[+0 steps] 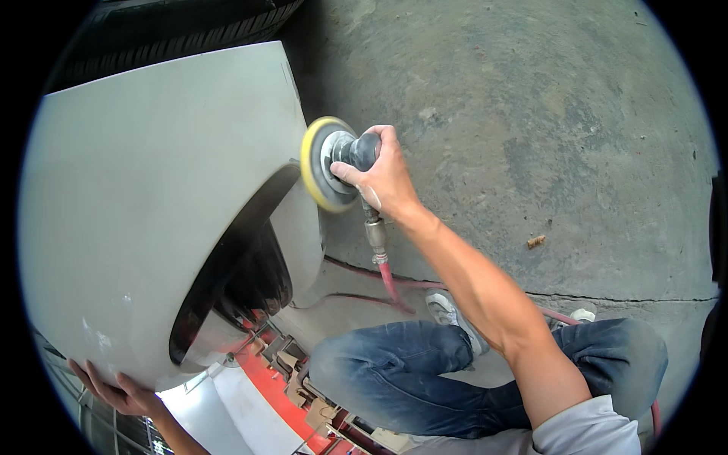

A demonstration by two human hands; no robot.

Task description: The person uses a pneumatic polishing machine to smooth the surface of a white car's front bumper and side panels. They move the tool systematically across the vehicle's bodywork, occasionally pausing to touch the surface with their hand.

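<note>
My right hand (389, 178) is closed around the dark grip of an air sander (335, 161) with a round, yellow-edged pad. The pad is turned toward the right edge of a large pale grey car body panel (144, 189), close to the tip of its long dark opening (227, 258); whether it touches cannot be told. A metal fitting and a red air hose (389, 282) hang below the sander. At the lower left, my left hand (125, 392) holds the panel's lower edge, its fingers bent against the surface. Pale dust coats my right fingers.
A black tyre (174, 42) lies beyond the panel at the upper left. The concrete floor (531, 129) has a long crack and a small brown scrap (536, 242). My bent, jeans-covered legs (409, 371) are below, near the red hose. Red and metal parts (280, 387) show underneath.
</note>
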